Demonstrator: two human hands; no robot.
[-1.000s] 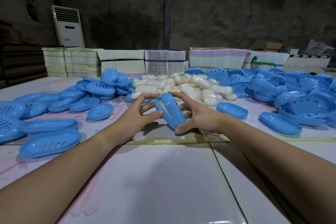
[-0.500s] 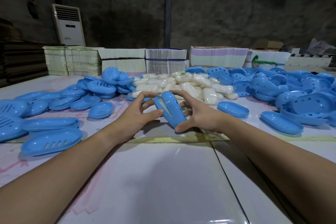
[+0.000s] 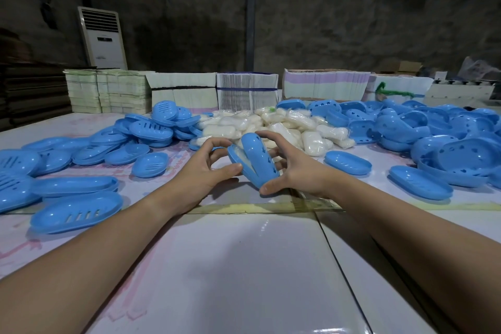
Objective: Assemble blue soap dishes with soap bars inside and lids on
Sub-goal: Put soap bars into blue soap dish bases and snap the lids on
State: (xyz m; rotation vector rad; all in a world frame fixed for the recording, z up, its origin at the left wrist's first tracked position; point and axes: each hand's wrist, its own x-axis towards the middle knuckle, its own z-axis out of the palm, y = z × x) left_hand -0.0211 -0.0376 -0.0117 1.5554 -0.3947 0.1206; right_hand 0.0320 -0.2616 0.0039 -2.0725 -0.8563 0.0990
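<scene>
Head view looks down on a pale worktop [image 3: 244, 266] with both bare forearms reaching forward. Between the hands sits one blue soap dish [image 3: 254, 161], tilted up on its edge, its two shells parted on the left side so a white soap bar [image 3: 241, 158] shows in the gap. The left hand [image 3: 202, 171] has its thumb pressed against the lower shell and its fingers curled above it. The right hand [image 3: 292, 168] cups the upper shell, thumb under the near end, fingers over the far end. Just behind the hands lies a heap of wrapped soap bars [image 3: 273, 127]. Slotted blue lids [image 3: 81, 211] spread across the left of the worktop; perforated blue dish bases [image 3: 433, 138] pile up on the right. Bundled paper stacks [image 3: 246, 89] line the far edge.
</scene>
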